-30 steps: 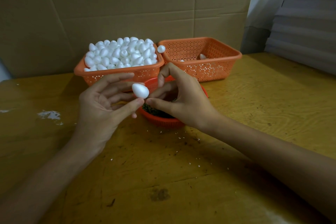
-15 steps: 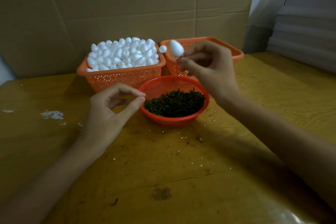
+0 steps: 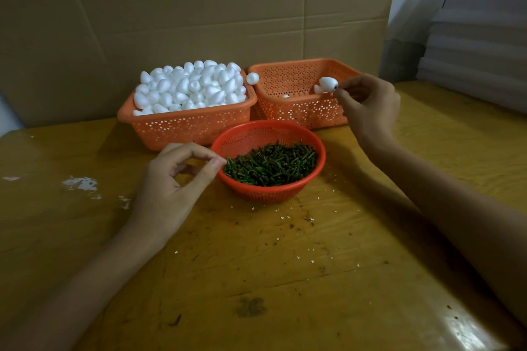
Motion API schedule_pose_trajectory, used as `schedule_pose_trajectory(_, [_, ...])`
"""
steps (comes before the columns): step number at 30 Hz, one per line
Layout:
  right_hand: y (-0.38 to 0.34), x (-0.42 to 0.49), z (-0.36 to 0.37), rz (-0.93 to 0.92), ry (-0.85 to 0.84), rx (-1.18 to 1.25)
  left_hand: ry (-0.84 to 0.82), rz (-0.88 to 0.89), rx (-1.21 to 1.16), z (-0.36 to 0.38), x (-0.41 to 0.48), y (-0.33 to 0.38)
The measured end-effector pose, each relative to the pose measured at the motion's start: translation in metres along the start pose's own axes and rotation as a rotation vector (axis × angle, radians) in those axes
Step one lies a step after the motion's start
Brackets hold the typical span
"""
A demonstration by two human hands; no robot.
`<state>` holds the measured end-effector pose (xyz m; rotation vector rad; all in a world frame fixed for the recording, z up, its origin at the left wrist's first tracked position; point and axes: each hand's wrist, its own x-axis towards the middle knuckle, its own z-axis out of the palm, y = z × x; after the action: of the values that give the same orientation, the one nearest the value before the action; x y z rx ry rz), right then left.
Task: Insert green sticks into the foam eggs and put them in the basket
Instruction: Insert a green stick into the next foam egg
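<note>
One foam egg (image 3: 327, 82) pinched in right hand (image 3: 369, 107); left hand (image 3: 174, 179) curled.

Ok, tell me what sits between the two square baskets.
Head view: one loose foam egg perched at the gap between the rims of the full basket and the nearly empty basket; nothing else shows there.

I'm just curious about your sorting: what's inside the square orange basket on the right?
At least two foam eggs lie inside; the right hand holds another egg above them. The front wall hides the near floor.
</note>
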<state>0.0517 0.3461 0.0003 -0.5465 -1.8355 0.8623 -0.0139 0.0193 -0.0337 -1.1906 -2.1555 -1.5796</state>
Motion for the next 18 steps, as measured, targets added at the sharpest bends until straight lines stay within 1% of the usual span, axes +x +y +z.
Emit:
schedule_pose_trajectory(10, [0.0047,0.0053,0.0005,0.007,-0.005,-0.014,-0.011,0.014,0.058,0.0014,-0.0009,0.0017])
schedule_pose_trajectory(18, [0.0058,0.0055,0.0032,-0.017,-0.003,-0.01,-0.015,0.017,0.044,0.0027,-0.0019,0.0024])
